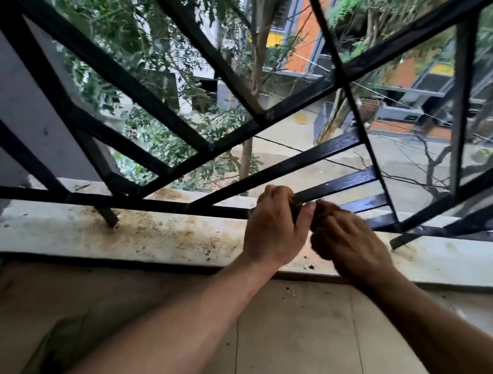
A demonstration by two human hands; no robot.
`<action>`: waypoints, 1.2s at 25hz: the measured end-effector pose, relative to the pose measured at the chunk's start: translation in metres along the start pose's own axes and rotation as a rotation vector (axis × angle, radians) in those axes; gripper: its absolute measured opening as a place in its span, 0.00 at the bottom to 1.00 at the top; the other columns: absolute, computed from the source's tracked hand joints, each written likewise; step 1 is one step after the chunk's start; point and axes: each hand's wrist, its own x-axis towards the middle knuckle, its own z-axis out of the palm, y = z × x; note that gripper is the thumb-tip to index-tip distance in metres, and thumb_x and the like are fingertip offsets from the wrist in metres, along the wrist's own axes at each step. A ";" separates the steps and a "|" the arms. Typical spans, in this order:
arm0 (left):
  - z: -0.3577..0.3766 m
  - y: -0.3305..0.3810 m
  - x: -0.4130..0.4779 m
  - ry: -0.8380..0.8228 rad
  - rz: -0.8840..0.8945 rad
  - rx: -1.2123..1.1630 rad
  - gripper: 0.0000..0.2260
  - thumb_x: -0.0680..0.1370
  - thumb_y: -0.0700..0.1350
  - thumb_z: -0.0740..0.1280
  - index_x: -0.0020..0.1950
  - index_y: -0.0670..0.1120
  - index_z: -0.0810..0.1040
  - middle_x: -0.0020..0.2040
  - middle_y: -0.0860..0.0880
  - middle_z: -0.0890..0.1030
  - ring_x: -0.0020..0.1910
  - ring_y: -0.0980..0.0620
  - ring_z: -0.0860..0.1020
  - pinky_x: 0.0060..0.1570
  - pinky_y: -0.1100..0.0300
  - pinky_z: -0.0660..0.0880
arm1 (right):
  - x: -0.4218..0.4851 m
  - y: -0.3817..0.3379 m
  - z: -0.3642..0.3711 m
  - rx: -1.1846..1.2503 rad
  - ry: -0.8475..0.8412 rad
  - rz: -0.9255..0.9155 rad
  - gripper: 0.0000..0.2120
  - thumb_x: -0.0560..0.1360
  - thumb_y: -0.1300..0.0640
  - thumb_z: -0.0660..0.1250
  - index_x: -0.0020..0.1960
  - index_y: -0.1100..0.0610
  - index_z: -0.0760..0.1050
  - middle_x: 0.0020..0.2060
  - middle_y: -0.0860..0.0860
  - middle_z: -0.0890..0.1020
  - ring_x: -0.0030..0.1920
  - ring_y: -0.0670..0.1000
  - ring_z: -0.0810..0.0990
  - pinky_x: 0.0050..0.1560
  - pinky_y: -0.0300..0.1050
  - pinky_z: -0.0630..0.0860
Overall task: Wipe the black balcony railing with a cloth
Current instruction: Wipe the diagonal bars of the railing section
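**Q:** Which step is in hand?
**A:** Mid-wipe, by the look of it. A person on a balcony works low on the black railing (79, 198), where a slanting bar (340, 182) runs down toward the stained ledge (137, 235).

**Q:** Where is the cloth?
**A:** Only a greenish scrap of cloth (296, 201) shows. It is pressed to that bar under the left hand (274, 225), whose fingers (273, 190) curl over the bar and clamp the cloth to it.

**Q:** And the right hand?
**A:** The right hand (348, 239) sits just beside the left, lower on the same bar, fingers curled. It is blurred, so whether it holds cloth, bar or nothing cannot be told.

**Q:** What does the next move call for?
**A:** Probably sliding the wrapped cloth up the bar toward the crossing, with the grip snug enough to rub every face. The bar above the hands shines as if damp.
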 end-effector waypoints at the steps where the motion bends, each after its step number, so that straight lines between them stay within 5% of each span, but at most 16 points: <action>1: 0.002 0.002 0.000 0.048 0.083 -0.036 0.18 0.81 0.60 0.59 0.54 0.46 0.75 0.48 0.49 0.78 0.46 0.48 0.78 0.42 0.52 0.78 | -0.014 0.019 0.002 -0.029 0.024 0.049 0.03 0.75 0.63 0.68 0.49 0.59 0.80 0.46 0.57 0.78 0.46 0.61 0.76 0.45 0.57 0.74; 3: 0.010 0.003 -0.003 -0.009 0.209 -0.021 0.13 0.81 0.55 0.60 0.53 0.47 0.78 0.46 0.49 0.81 0.42 0.47 0.80 0.41 0.51 0.79 | -0.048 0.051 0.002 -0.074 -0.018 0.234 0.10 0.79 0.61 0.66 0.58 0.62 0.78 0.53 0.62 0.78 0.52 0.65 0.77 0.49 0.61 0.73; 5: 0.021 0.000 -0.006 -0.281 0.236 0.108 0.19 0.81 0.50 0.60 0.71 0.45 0.72 0.65 0.44 0.78 0.62 0.44 0.78 0.61 0.48 0.77 | -0.061 0.047 0.017 0.040 -0.052 0.468 0.14 0.78 0.59 0.60 0.58 0.63 0.78 0.56 0.63 0.78 0.55 0.66 0.76 0.50 0.61 0.74; 6: 0.032 0.002 -0.009 -0.452 0.198 0.177 0.26 0.82 0.48 0.60 0.79 0.43 0.61 0.76 0.42 0.68 0.74 0.43 0.68 0.73 0.49 0.67 | -0.053 0.033 0.036 0.158 -0.138 0.622 0.15 0.74 0.60 0.60 0.56 0.62 0.79 0.54 0.63 0.78 0.54 0.65 0.75 0.52 0.59 0.74; 8: 0.050 0.010 -0.010 -0.609 0.084 0.239 0.35 0.80 0.44 0.60 0.83 0.44 0.44 0.83 0.44 0.51 0.81 0.47 0.50 0.79 0.54 0.48 | -0.024 -0.015 0.067 0.353 -0.420 0.635 0.21 0.67 0.58 0.62 0.58 0.61 0.80 0.55 0.62 0.80 0.58 0.64 0.77 0.65 0.58 0.68; 10: 0.064 0.018 0.003 -0.579 0.003 0.215 0.40 0.76 0.40 0.61 0.83 0.47 0.42 0.83 0.47 0.48 0.82 0.51 0.46 0.80 0.54 0.42 | -0.016 -0.019 0.089 0.360 -0.459 0.450 0.23 0.71 0.57 0.62 0.65 0.61 0.79 0.57 0.61 0.81 0.62 0.65 0.76 0.72 0.58 0.61; 12: 0.070 0.027 0.011 -0.620 -0.069 0.229 0.43 0.73 0.37 0.62 0.83 0.46 0.40 0.83 0.49 0.44 0.81 0.53 0.42 0.79 0.55 0.38 | -0.022 0.023 0.091 0.344 -0.226 0.366 0.22 0.73 0.58 0.64 0.67 0.55 0.77 0.62 0.55 0.77 0.64 0.63 0.74 0.68 0.57 0.67; 13: 0.070 0.030 0.010 -0.631 -0.096 0.252 0.44 0.74 0.36 0.62 0.82 0.46 0.39 0.83 0.51 0.42 0.81 0.53 0.40 0.79 0.56 0.37 | -0.037 0.044 0.082 0.327 -0.243 0.318 0.22 0.74 0.59 0.65 0.68 0.52 0.76 0.65 0.51 0.75 0.67 0.60 0.72 0.63 0.55 0.71; 15: 0.071 0.038 0.007 -0.657 -0.120 0.299 0.44 0.75 0.35 0.62 0.82 0.47 0.38 0.83 0.52 0.41 0.81 0.53 0.40 0.78 0.58 0.38 | -0.053 0.058 0.068 0.249 -0.299 0.499 0.26 0.73 0.60 0.65 0.71 0.52 0.72 0.71 0.50 0.72 0.73 0.57 0.68 0.62 0.55 0.74; 17: 0.069 0.041 0.013 -0.663 -0.153 0.323 0.41 0.76 0.36 0.61 0.83 0.48 0.40 0.83 0.50 0.44 0.81 0.51 0.44 0.79 0.57 0.43 | -0.022 0.021 0.076 0.447 -0.307 0.721 0.23 0.67 0.63 0.69 0.62 0.58 0.79 0.65 0.58 0.78 0.72 0.60 0.67 0.67 0.57 0.70; 19: 0.071 0.038 0.024 -0.680 -0.206 0.366 0.38 0.77 0.36 0.59 0.83 0.51 0.45 0.82 0.47 0.57 0.80 0.44 0.57 0.77 0.51 0.59 | -0.007 -0.010 0.095 0.664 -0.287 0.578 0.17 0.63 0.63 0.69 0.52 0.57 0.82 0.56 0.59 0.81 0.66 0.63 0.72 0.69 0.57 0.67; 21: 0.067 0.037 0.031 -0.678 -0.219 0.467 0.36 0.77 0.36 0.58 0.83 0.52 0.48 0.80 0.46 0.61 0.77 0.42 0.62 0.73 0.49 0.66 | -0.017 0.023 0.091 0.651 -0.255 0.354 0.18 0.67 0.61 0.63 0.54 0.52 0.80 0.62 0.51 0.78 0.66 0.59 0.73 0.64 0.53 0.71; 23: 0.068 0.040 0.026 -0.682 -0.210 0.558 0.36 0.78 0.35 0.56 0.83 0.48 0.44 0.83 0.47 0.51 0.81 0.46 0.53 0.78 0.53 0.57 | -0.050 0.073 0.081 0.474 -0.171 0.210 0.21 0.71 0.57 0.53 0.60 0.49 0.77 0.68 0.46 0.74 0.68 0.54 0.72 0.58 0.48 0.73; 26: 0.072 0.050 0.022 -0.702 -0.245 0.559 0.37 0.79 0.33 0.56 0.82 0.45 0.39 0.83 0.47 0.43 0.82 0.49 0.44 0.78 0.56 0.46 | -0.062 0.055 0.073 0.391 -0.147 0.492 0.26 0.75 0.62 0.60 0.73 0.58 0.71 0.78 0.53 0.65 0.79 0.60 0.59 0.72 0.56 0.66; 28: 0.075 0.049 0.024 -0.687 -0.239 0.639 0.35 0.80 0.36 0.56 0.82 0.43 0.41 0.83 0.46 0.46 0.82 0.49 0.46 0.79 0.54 0.45 | -0.030 -0.002 0.080 0.560 -0.199 0.631 0.26 0.72 0.64 0.63 0.70 0.62 0.73 0.78 0.60 0.62 0.80 0.64 0.50 0.77 0.62 0.60; 30: 0.077 0.045 0.029 -0.687 -0.197 0.730 0.33 0.79 0.39 0.56 0.82 0.42 0.46 0.82 0.44 0.54 0.81 0.48 0.53 0.80 0.50 0.45 | -0.012 -0.016 0.073 0.669 -0.229 0.474 0.24 0.74 0.62 0.62 0.70 0.62 0.73 0.74 0.61 0.69 0.78 0.64 0.57 0.72 0.62 0.67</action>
